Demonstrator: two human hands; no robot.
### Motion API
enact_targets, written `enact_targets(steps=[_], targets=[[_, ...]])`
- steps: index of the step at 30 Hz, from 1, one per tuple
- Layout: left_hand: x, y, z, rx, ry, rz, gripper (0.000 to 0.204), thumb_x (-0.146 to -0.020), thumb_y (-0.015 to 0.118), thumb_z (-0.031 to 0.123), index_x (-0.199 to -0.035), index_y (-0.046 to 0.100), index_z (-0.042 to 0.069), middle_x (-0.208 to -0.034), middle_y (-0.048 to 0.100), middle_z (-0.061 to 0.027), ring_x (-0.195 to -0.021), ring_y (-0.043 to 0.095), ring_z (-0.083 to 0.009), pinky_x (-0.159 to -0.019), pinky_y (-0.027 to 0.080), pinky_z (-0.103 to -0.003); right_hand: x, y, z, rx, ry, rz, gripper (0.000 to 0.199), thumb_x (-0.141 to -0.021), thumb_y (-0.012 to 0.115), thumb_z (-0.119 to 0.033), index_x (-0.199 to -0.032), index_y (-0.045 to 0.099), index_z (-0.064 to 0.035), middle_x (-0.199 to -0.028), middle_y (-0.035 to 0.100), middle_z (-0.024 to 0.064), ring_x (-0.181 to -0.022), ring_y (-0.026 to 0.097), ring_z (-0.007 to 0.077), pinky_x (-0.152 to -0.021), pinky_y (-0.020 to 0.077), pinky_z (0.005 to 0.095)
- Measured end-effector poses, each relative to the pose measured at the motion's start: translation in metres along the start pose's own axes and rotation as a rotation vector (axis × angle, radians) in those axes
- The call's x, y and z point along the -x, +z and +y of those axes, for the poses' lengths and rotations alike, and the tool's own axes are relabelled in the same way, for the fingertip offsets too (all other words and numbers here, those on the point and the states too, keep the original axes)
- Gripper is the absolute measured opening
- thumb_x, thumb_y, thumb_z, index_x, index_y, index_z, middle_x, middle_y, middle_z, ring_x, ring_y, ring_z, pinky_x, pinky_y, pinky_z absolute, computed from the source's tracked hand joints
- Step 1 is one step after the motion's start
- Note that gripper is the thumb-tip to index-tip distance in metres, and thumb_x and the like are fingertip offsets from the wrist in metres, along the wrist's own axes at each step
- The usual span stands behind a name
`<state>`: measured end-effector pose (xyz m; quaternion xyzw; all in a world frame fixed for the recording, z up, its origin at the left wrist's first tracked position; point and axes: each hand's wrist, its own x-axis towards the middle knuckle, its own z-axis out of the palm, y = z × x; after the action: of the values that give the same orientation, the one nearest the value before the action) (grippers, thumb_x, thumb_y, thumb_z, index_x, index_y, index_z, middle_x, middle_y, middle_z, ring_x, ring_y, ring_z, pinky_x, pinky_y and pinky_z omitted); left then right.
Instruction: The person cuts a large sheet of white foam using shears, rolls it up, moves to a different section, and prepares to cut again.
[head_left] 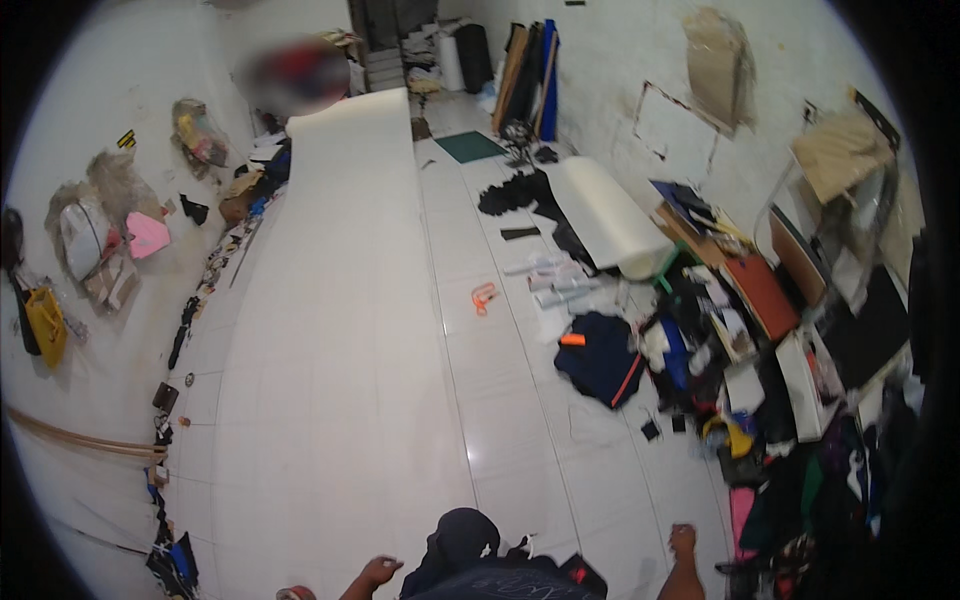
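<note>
My left hand (380, 571) is at the bottom edge, beside my dark-clothed knee (464, 535). Its fingers look loosely apart, and I see nothing in them. Further right, my right hand (683, 540) hangs above the tiles with its fingers curled in, and no object shows in it. In front of me a long white sheet (330, 330) lies unrolled down the floor, its far end raised near a blurred person (295, 75). Neither hand touches the sheet. A dark item with a red patch (580, 575) is close to my lap.
On the right lie a thick cream roll (610, 220), orange scissors-like handles (484, 298), a folded navy cloth (600, 360) and heaped fabrics and boxes (770, 400). A green mat (470, 147) is farther off. Small scraps (215, 265) line the left wall, where bags (45, 325) hang.
</note>
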<state>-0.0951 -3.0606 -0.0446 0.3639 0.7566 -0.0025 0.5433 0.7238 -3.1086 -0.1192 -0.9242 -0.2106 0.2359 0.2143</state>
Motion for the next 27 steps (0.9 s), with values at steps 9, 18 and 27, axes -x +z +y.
enact_targets(steps=[9, 18, 27], targets=[[-0.105, -0.079, 0.127, -0.015, -0.273, -0.027, 0.053, -0.084, 0.069, 0.049, -0.109, 0.069, 0.003, -0.106, 0.064, -0.0153, -0.099, 0.058, -0.0277, -0.085, 0.047, -0.041, -0.138, 0.076, -0.481, -0.236, -0.689, 0.014, 0.017, -0.092, 0.060, -0.016, -0.095, 0.062, 0.0007, -0.076, 0.064, 0.0085, -0.068, 0.060, 0.0186, -0.064, 0.0493, 0.0355], [-0.298, -0.261, 0.530, 0.301, 0.252, 0.330, 0.052, -0.087, 0.069, 0.040, -0.121, 0.063, 0.000, -0.110, 0.067, -0.0196, -0.105, 0.063, -0.0277, -0.091, 0.050, -0.038, -0.085, 0.227, -0.458, 0.444, -0.077, -0.817, 0.028, -0.087, 0.064, -0.029, -0.092, 0.070, -0.0017, -0.079, 0.069, 0.0113, -0.071, 0.066, 0.0222, -0.063, 0.0531, 0.0363], [-0.482, -0.331, 0.600, 0.104, 0.076, 0.295, 0.040, -0.087, 0.065, 0.043, -0.075, 0.065, 0.005, -0.064, 0.061, -0.0063, -0.055, 0.056, -0.0171, -0.052, 0.048, -0.035, -0.309, 0.331, -0.813, 0.552, -0.327, -0.744, 0.033, -0.087, 0.062, -0.033, -0.097, 0.068, -0.0023, -0.090, 0.070, 0.0155, -0.081, 0.067, 0.0316, -0.072, 0.0524, 0.0418]])
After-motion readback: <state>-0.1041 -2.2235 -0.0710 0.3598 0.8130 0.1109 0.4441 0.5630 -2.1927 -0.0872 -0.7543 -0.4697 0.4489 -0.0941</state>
